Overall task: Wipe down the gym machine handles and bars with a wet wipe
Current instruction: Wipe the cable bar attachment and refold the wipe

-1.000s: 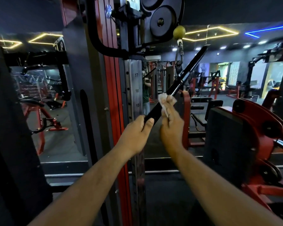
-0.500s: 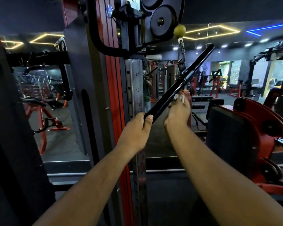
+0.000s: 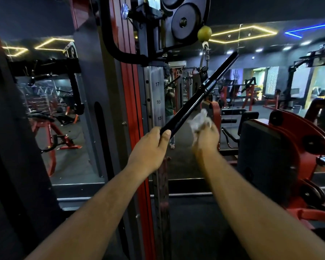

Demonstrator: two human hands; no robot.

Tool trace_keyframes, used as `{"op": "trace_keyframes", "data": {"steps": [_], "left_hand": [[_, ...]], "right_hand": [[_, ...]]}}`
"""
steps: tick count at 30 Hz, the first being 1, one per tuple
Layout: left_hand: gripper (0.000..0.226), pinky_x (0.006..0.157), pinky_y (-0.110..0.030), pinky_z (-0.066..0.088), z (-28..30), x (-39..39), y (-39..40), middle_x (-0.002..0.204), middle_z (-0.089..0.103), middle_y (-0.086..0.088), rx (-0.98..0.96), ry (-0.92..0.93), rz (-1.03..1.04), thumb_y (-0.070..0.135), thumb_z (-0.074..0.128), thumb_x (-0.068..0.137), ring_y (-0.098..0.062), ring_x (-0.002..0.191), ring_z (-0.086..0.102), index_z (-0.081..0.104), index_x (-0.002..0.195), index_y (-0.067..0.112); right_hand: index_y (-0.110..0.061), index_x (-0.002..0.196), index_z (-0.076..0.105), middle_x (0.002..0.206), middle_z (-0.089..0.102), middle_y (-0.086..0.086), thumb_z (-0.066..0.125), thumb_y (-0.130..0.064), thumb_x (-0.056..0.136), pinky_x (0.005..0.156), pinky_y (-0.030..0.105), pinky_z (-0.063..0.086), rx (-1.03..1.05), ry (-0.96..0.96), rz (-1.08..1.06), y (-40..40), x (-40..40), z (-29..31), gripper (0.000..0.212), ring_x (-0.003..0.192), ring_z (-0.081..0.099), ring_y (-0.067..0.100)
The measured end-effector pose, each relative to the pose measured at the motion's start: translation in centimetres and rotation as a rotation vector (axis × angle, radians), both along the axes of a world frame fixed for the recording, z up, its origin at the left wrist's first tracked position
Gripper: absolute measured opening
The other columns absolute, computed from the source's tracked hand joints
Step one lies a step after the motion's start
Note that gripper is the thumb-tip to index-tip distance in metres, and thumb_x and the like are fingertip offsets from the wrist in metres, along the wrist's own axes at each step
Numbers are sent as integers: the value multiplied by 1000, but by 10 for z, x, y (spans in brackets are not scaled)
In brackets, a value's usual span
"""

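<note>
A straight black cable bar (image 3: 197, 98) hangs tilted from a carabiner (image 3: 204, 57) under a yellow-green stop ball (image 3: 204, 33). Its lower end points toward me. My left hand (image 3: 150, 147) grips that lower end, thumb along the top. My right hand (image 3: 206, 136) holds a crumpled white wet wipe (image 3: 199, 121) just right of the bar and a little below it. The wipe and right hand are motion-blurred and appear clear of the bar.
The cable machine's red and grey upright (image 3: 131, 102) with a numbered steel rail (image 3: 157, 102) stands straight ahead, pulleys (image 3: 184, 21) above. A red and black machine (image 3: 281, 152) crowds the right side. A mirror behind reflects more gym equipment.
My right hand slid along the bar with the wipe, then came off it and dropped back to the right. My left hand kept its grip on the lower end.
</note>
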State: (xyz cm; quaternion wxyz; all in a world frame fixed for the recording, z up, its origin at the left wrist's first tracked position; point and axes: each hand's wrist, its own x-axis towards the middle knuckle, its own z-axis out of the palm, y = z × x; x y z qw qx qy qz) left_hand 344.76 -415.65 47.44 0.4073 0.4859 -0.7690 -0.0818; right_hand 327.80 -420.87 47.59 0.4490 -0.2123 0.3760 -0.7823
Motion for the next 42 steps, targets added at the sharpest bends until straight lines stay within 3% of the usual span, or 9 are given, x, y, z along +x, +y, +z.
{"op": "trace_keyframes", "data": {"steps": [6,15,19,25,29,31,35,40,42], "left_hand": [[38,45,-14,37,0,-12,7,75,58,9,17,-11,-29,52,32,108,2,58,60,51,127,25],[57,66,-35,58,1,-8,5,93,67,5,-62,13,-6,65,25,100,-9,78,67,49,135,27],[55,56,-29,46,3,-5,7,83,62,5,-45,-28,7,62,23,102,-10,68,62,50,133,25],[58,48,-13,38,6,-8,13,78,61,9,-5,23,-68,64,25,100,7,61,59,52,132,24],[79,51,-13,43,10,-8,16,80,63,8,39,139,-106,74,24,89,5,65,62,46,143,21],[96,58,-18,49,10,-7,17,85,64,8,61,141,-121,86,20,79,0,69,63,41,148,22],[124,82,-27,56,2,0,15,111,65,10,81,181,-202,109,12,58,3,91,62,44,145,25],[105,66,-25,52,6,3,17,87,64,10,25,131,-146,103,11,66,4,73,61,57,123,27],[95,71,-30,54,11,0,20,89,65,7,24,134,-119,92,14,75,-3,78,63,57,127,25]], "right_hand": [[-11,130,65,111,71,6,46,-4,105,85,25,58,-304,16,42,26,23,21,32,99,69,15],[-13,124,69,115,73,12,43,-10,107,91,38,57,-393,282,363,103,59,-58,31,105,68,25],[-19,130,65,113,72,-1,48,-11,105,91,36,58,-261,325,8,60,15,-43,31,106,67,20],[-22,145,54,140,52,-15,46,-6,105,104,15,45,-316,1029,-339,2,-33,37,44,115,52,-16],[-27,144,53,140,60,-3,42,-12,105,87,19,53,-373,1328,-325,21,-9,13,43,97,63,1],[-21,143,54,146,56,1,39,-19,104,109,20,43,-493,1435,-292,41,14,-10,42,130,54,10],[-11,133,61,134,64,7,45,-6,105,107,42,51,-710,1399,-93,66,32,-47,33,129,59,24],[-21,139,57,98,64,-15,43,-5,104,59,20,53,-560,1217,-254,59,3,-28,40,77,63,-5],[-24,147,49,134,63,-2,44,-4,105,90,33,58,-465,1165,-296,36,-10,-2,48,110,65,6]]}}
